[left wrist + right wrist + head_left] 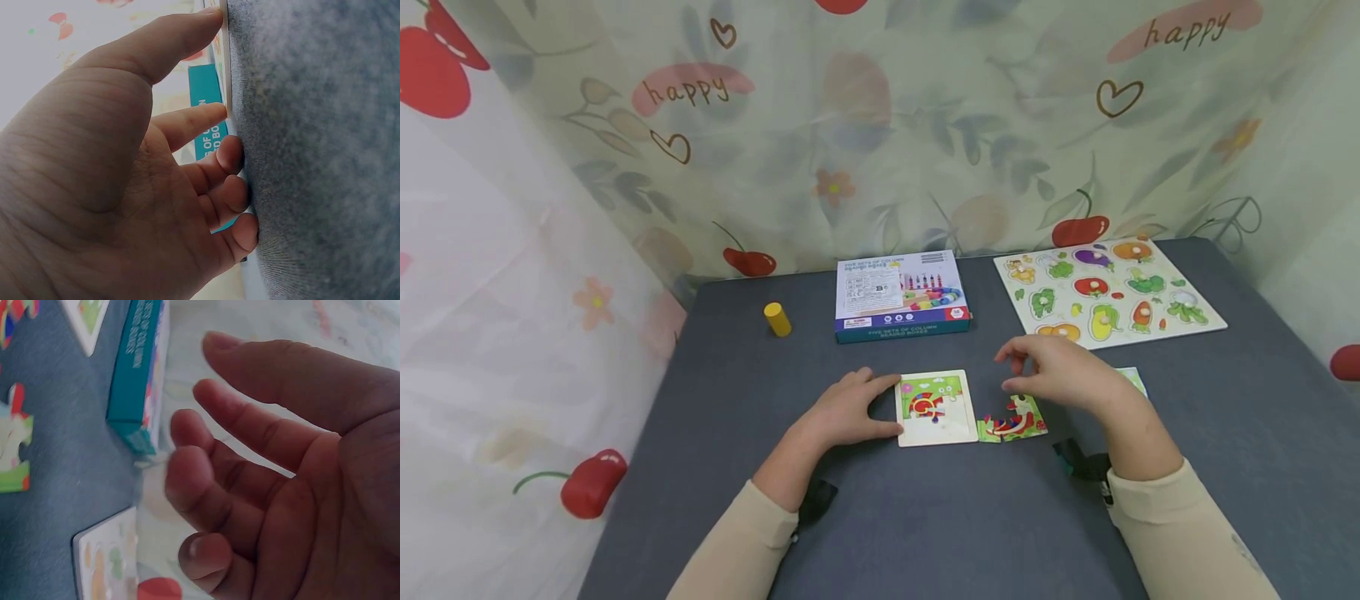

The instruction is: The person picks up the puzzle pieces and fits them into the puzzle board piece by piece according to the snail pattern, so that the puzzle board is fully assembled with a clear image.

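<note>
One square puzzle board lies on a dark table; the left hand, unclenched, touches its left edge with thumb and forefinger. Just right of the board lie loose puzzle pieces, their cluster stretching left to right. The right hand, fingers loosely bent and holding nothing, hovers nearer them than the left; they lie to its near side, slightly left.

Head cam looks forward-down over the table, wrist cams sit sideways super close to left hand and right hand, all catching the box.
</note>
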### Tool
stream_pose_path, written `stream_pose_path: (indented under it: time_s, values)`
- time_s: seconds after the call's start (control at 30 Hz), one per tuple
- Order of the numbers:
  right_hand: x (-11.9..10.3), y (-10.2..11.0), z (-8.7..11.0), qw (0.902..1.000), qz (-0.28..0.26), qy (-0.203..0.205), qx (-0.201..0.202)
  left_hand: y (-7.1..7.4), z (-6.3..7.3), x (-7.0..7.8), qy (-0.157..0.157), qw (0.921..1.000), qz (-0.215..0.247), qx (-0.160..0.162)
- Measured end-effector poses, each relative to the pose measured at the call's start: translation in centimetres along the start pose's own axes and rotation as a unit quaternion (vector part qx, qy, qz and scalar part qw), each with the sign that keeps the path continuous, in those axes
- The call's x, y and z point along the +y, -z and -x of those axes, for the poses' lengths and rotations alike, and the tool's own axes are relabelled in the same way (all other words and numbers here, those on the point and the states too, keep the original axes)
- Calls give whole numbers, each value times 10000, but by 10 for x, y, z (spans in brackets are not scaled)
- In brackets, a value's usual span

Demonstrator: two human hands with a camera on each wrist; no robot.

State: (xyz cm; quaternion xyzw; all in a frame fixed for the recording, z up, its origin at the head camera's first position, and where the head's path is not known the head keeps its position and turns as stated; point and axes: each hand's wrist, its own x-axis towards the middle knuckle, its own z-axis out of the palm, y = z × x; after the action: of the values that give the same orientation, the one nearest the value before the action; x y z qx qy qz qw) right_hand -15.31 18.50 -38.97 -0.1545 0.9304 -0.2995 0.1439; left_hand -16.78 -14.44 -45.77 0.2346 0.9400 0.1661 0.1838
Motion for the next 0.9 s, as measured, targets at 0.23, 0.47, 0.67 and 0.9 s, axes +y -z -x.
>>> stream_pose_path:
  time_s: [0.23,0.47,0.67,0.9]
  values:
    - [20,-2,-9,9984,-121,-248,-485,1,1,1,-30,10000,14,49]
    - [39,-8,-16,9948,-339,-547,-785,1,0,0,-39,10000,6,68]
    - [44,-14,-18,9949,-60,-667,-759,1,0,-1,-10,10000,10,37]
    - [33,-21,-15,9917,682,-868,-664,0,0,-1,-18,10000,4,49]
